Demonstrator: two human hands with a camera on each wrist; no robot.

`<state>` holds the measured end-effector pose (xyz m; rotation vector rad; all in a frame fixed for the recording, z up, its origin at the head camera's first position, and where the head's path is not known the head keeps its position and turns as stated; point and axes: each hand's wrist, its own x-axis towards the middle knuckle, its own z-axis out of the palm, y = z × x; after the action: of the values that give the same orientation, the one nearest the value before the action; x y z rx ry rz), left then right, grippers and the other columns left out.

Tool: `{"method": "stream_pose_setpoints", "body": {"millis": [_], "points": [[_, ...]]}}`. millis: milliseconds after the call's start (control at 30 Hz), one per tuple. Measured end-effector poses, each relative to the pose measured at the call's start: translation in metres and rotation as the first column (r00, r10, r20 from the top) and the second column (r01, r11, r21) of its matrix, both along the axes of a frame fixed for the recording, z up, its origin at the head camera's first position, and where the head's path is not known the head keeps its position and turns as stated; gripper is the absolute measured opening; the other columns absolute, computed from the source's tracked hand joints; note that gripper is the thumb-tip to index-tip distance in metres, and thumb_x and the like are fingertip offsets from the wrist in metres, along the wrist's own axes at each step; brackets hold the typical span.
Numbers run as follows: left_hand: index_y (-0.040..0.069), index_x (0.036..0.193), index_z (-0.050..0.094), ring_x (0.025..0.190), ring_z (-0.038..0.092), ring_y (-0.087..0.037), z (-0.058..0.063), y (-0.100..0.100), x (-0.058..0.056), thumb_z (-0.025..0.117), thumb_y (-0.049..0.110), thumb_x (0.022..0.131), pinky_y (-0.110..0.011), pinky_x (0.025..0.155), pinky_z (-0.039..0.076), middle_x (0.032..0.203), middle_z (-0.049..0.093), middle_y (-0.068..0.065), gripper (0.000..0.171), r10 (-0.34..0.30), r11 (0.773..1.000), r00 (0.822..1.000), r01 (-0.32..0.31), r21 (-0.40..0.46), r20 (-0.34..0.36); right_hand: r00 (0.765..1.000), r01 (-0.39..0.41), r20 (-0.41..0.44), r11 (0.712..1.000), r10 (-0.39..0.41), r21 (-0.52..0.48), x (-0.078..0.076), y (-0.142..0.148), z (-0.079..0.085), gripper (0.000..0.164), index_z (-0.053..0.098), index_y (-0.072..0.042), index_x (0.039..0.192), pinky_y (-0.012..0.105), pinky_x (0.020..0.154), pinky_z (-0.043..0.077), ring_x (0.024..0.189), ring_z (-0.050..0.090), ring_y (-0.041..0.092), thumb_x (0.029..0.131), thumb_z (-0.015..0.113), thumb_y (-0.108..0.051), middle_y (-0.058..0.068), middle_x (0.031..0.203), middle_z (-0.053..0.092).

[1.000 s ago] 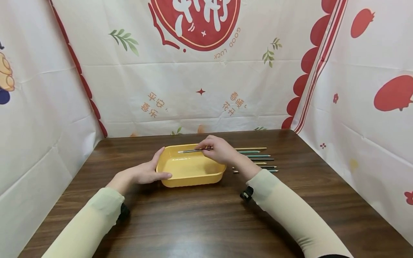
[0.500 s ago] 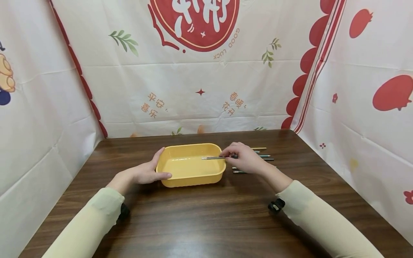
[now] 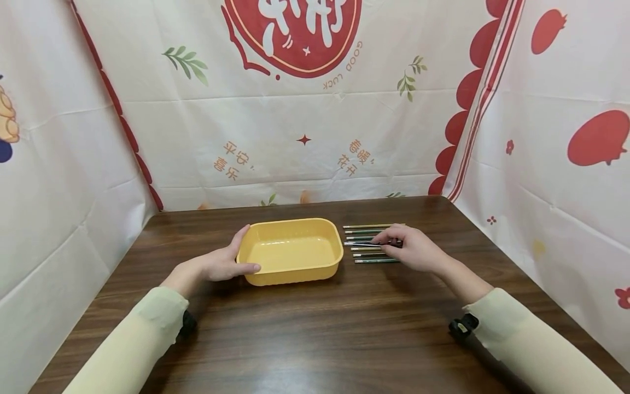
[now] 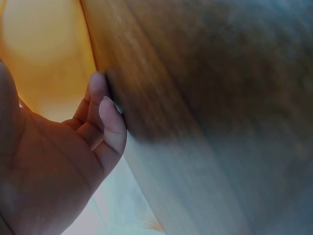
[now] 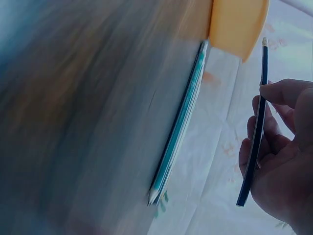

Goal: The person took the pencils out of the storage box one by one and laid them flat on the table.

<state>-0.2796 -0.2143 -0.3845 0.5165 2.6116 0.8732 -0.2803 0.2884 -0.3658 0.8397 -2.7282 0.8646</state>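
The left hand (image 3: 221,265) holds the left end of a yellow plastic basin (image 3: 300,275), with its thumb over the near rim and its fingers along the side. Nothing lies inside the basin. To its right, the right hand (image 3: 412,247) pinches a dark pencil (image 5: 259,125) between thumb and fingers, eraser end toward the basin. That pencil is raised over a row of pencils (image 3: 365,232) lying side by side on the table, green, dark and yellowish ones among them. The right hand hides the far ends of several.
A brown wood-grain table (image 3: 305,334) carries everything. White printed cloth (image 3: 295,120) stands behind it and on both sides. The row of pencils lies close to the basin's right wall.
The right hand has moved right with the dark pencil, from over the basin to above the row of pencils. The left hand and the basin stay in place.
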Motion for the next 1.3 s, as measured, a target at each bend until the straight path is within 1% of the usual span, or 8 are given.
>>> {"method": "stream_pose_setpoints", "body": {"millis": [133, 233, 400, 567, 633, 800, 1033, 1300], "points": [[0.014, 0.173, -0.021, 0.157, 0.041, -0.048, 0.001, 0.0, 0.001, 0.072, 0.063, 0.101, -0.067, 0.128, 0.031, 0.175, 0.023, -0.038, 0.127, -0.008, 1.0, 1.0, 0.008, 0.015, -0.002, 0.998, -0.015, 0.057, 1.0, 0.014, 0.013, 0.003, 0.014, -0.001, 0.021, 0.084, -0.017, 0.116, 0.025, 0.077, 0.049, 0.087, 0.057, 0.006, 0.1, 0.076, -0.005, 0.0, 0.11, 0.079], [0.013, 0.173, -0.021, 0.156, 0.042, -0.049, 0.002, 0.001, 0.002, 0.071, 0.063, 0.101, -0.067, 0.127, 0.032, 0.174, 0.024, -0.039, 0.127, -0.011, 1.0, 1.0, 0.011, 0.011, -0.005, 0.993, -0.037, 0.113, 0.997, 0.029, 0.067, 0.004, 0.023, -0.005, 0.022, 0.084, -0.02, 0.114, 0.025, 0.078, 0.05, 0.088, 0.058, 0.005, 0.099, 0.076, -0.005, -0.002, 0.112, 0.078], [0.015, 0.173, -0.021, 0.156, 0.041, -0.048, 0.0, 0.001, 0.0, 0.071, 0.064, 0.101, -0.066, 0.129, 0.031, 0.175, 0.023, -0.038, 0.127, -0.005, 1.0, 1.0, 0.005, 0.005, 0.003, 0.986, -0.067, 0.164, 0.984, 0.039, 0.166, 0.003, 0.027, -0.01, 0.022, 0.083, -0.026, 0.109, 0.028, 0.08, 0.049, 0.091, 0.057, 0.008, 0.101, 0.075, -0.008, -0.006, 0.109, 0.074], [0.014, 0.173, -0.021, 0.157, 0.04, -0.049, 0.002, 0.002, 0.003, 0.071, 0.063, 0.101, -0.068, 0.129, 0.03, 0.175, 0.021, -0.038, 0.127, -0.007, 1.0, 1.0, 0.007, 0.01, 0.007, 0.975, -0.095, 0.219, 0.973, 0.047, 0.212, 0.001, 0.026, -0.014, 0.023, 0.083, -0.026, 0.11, 0.028, 0.08, 0.05, 0.089, 0.057, 0.008, 0.101, 0.075, -0.007, -0.005, 0.105, 0.073], [0.014, 0.173, -0.02, 0.157, 0.04, -0.049, 0.003, 0.002, 0.003, 0.071, 0.064, 0.1, -0.068, 0.128, 0.03, 0.175, 0.022, -0.038, 0.127, -0.006, 1.0, 1.0, 0.006, 0.009, 0.007, 0.971, -0.12, 0.23, 0.968, 0.068, 0.22, -0.001, 0.026, -0.015, 0.023, 0.083, -0.025, 0.11, 0.028, 0.081, 0.051, 0.089, 0.059, 0.007, 0.1, 0.075, -0.005, -0.005, 0.103, 0.074], [0.016, 0.173, -0.02, 0.158, 0.039, -0.048, 0.002, 0.002, 0.002, 0.071, 0.064, 0.1, -0.067, 0.13, 0.028, 0.176, 0.022, -0.036, 0.127, 0.0, 1.0, 1.0, 0.0, 0.013, 0.008, 0.972, -0.149, 0.216, 0.961, 0.098, 0.234, -0.004, 0.024, -0.015, 0.026, 0.084, -0.023, 0.109, 0.029, 0.082, 0.053, 0.092, 0.061, 0.007, 0.098, 0.075, -0.002, -0.005, 0.103, 0.076], [0.014, 0.173, -0.021, 0.157, 0.04, -0.048, 0.001, 0.001, 0.003, 0.071, 0.065, 0.1, -0.068, 0.129, 0.029, 0.175, 0.023, -0.037, 0.127, -0.005, 1.0, 1.0, 0.005, 0.01, 0.004, 0.983, -0.113, 0.169, 0.951, 0.066, 0.289, -0.005, 0.021, -0.016, 0.027, 0.084, -0.025, 0.108, 0.03, 0.081, 0.052, 0.092, 0.059, 0.01, 0.099, 0.075, -0.002, -0.006, 0.102, 0.072], [0.016, 0.173, -0.021, 0.158, 0.04, -0.048, 0.001, 0.0, 0.002, 0.071, 0.066, 0.1, -0.067, 0.13, 0.028, 0.176, 0.022, -0.036, 0.127, -0.001, 1.0, 1.0, 0.001, 0.014, 0.007, 0.986, -0.106, 0.154, 0.95, 0.063, 0.294, -0.005, 0.018, -0.014, 0.026, 0.084, -0.024, 0.107, 0.03, 0.08, 0.051, 0.091, 0.059, 0.011, 0.098, 0.076, -0.002, -0.007, 0.099, 0.07]]}}
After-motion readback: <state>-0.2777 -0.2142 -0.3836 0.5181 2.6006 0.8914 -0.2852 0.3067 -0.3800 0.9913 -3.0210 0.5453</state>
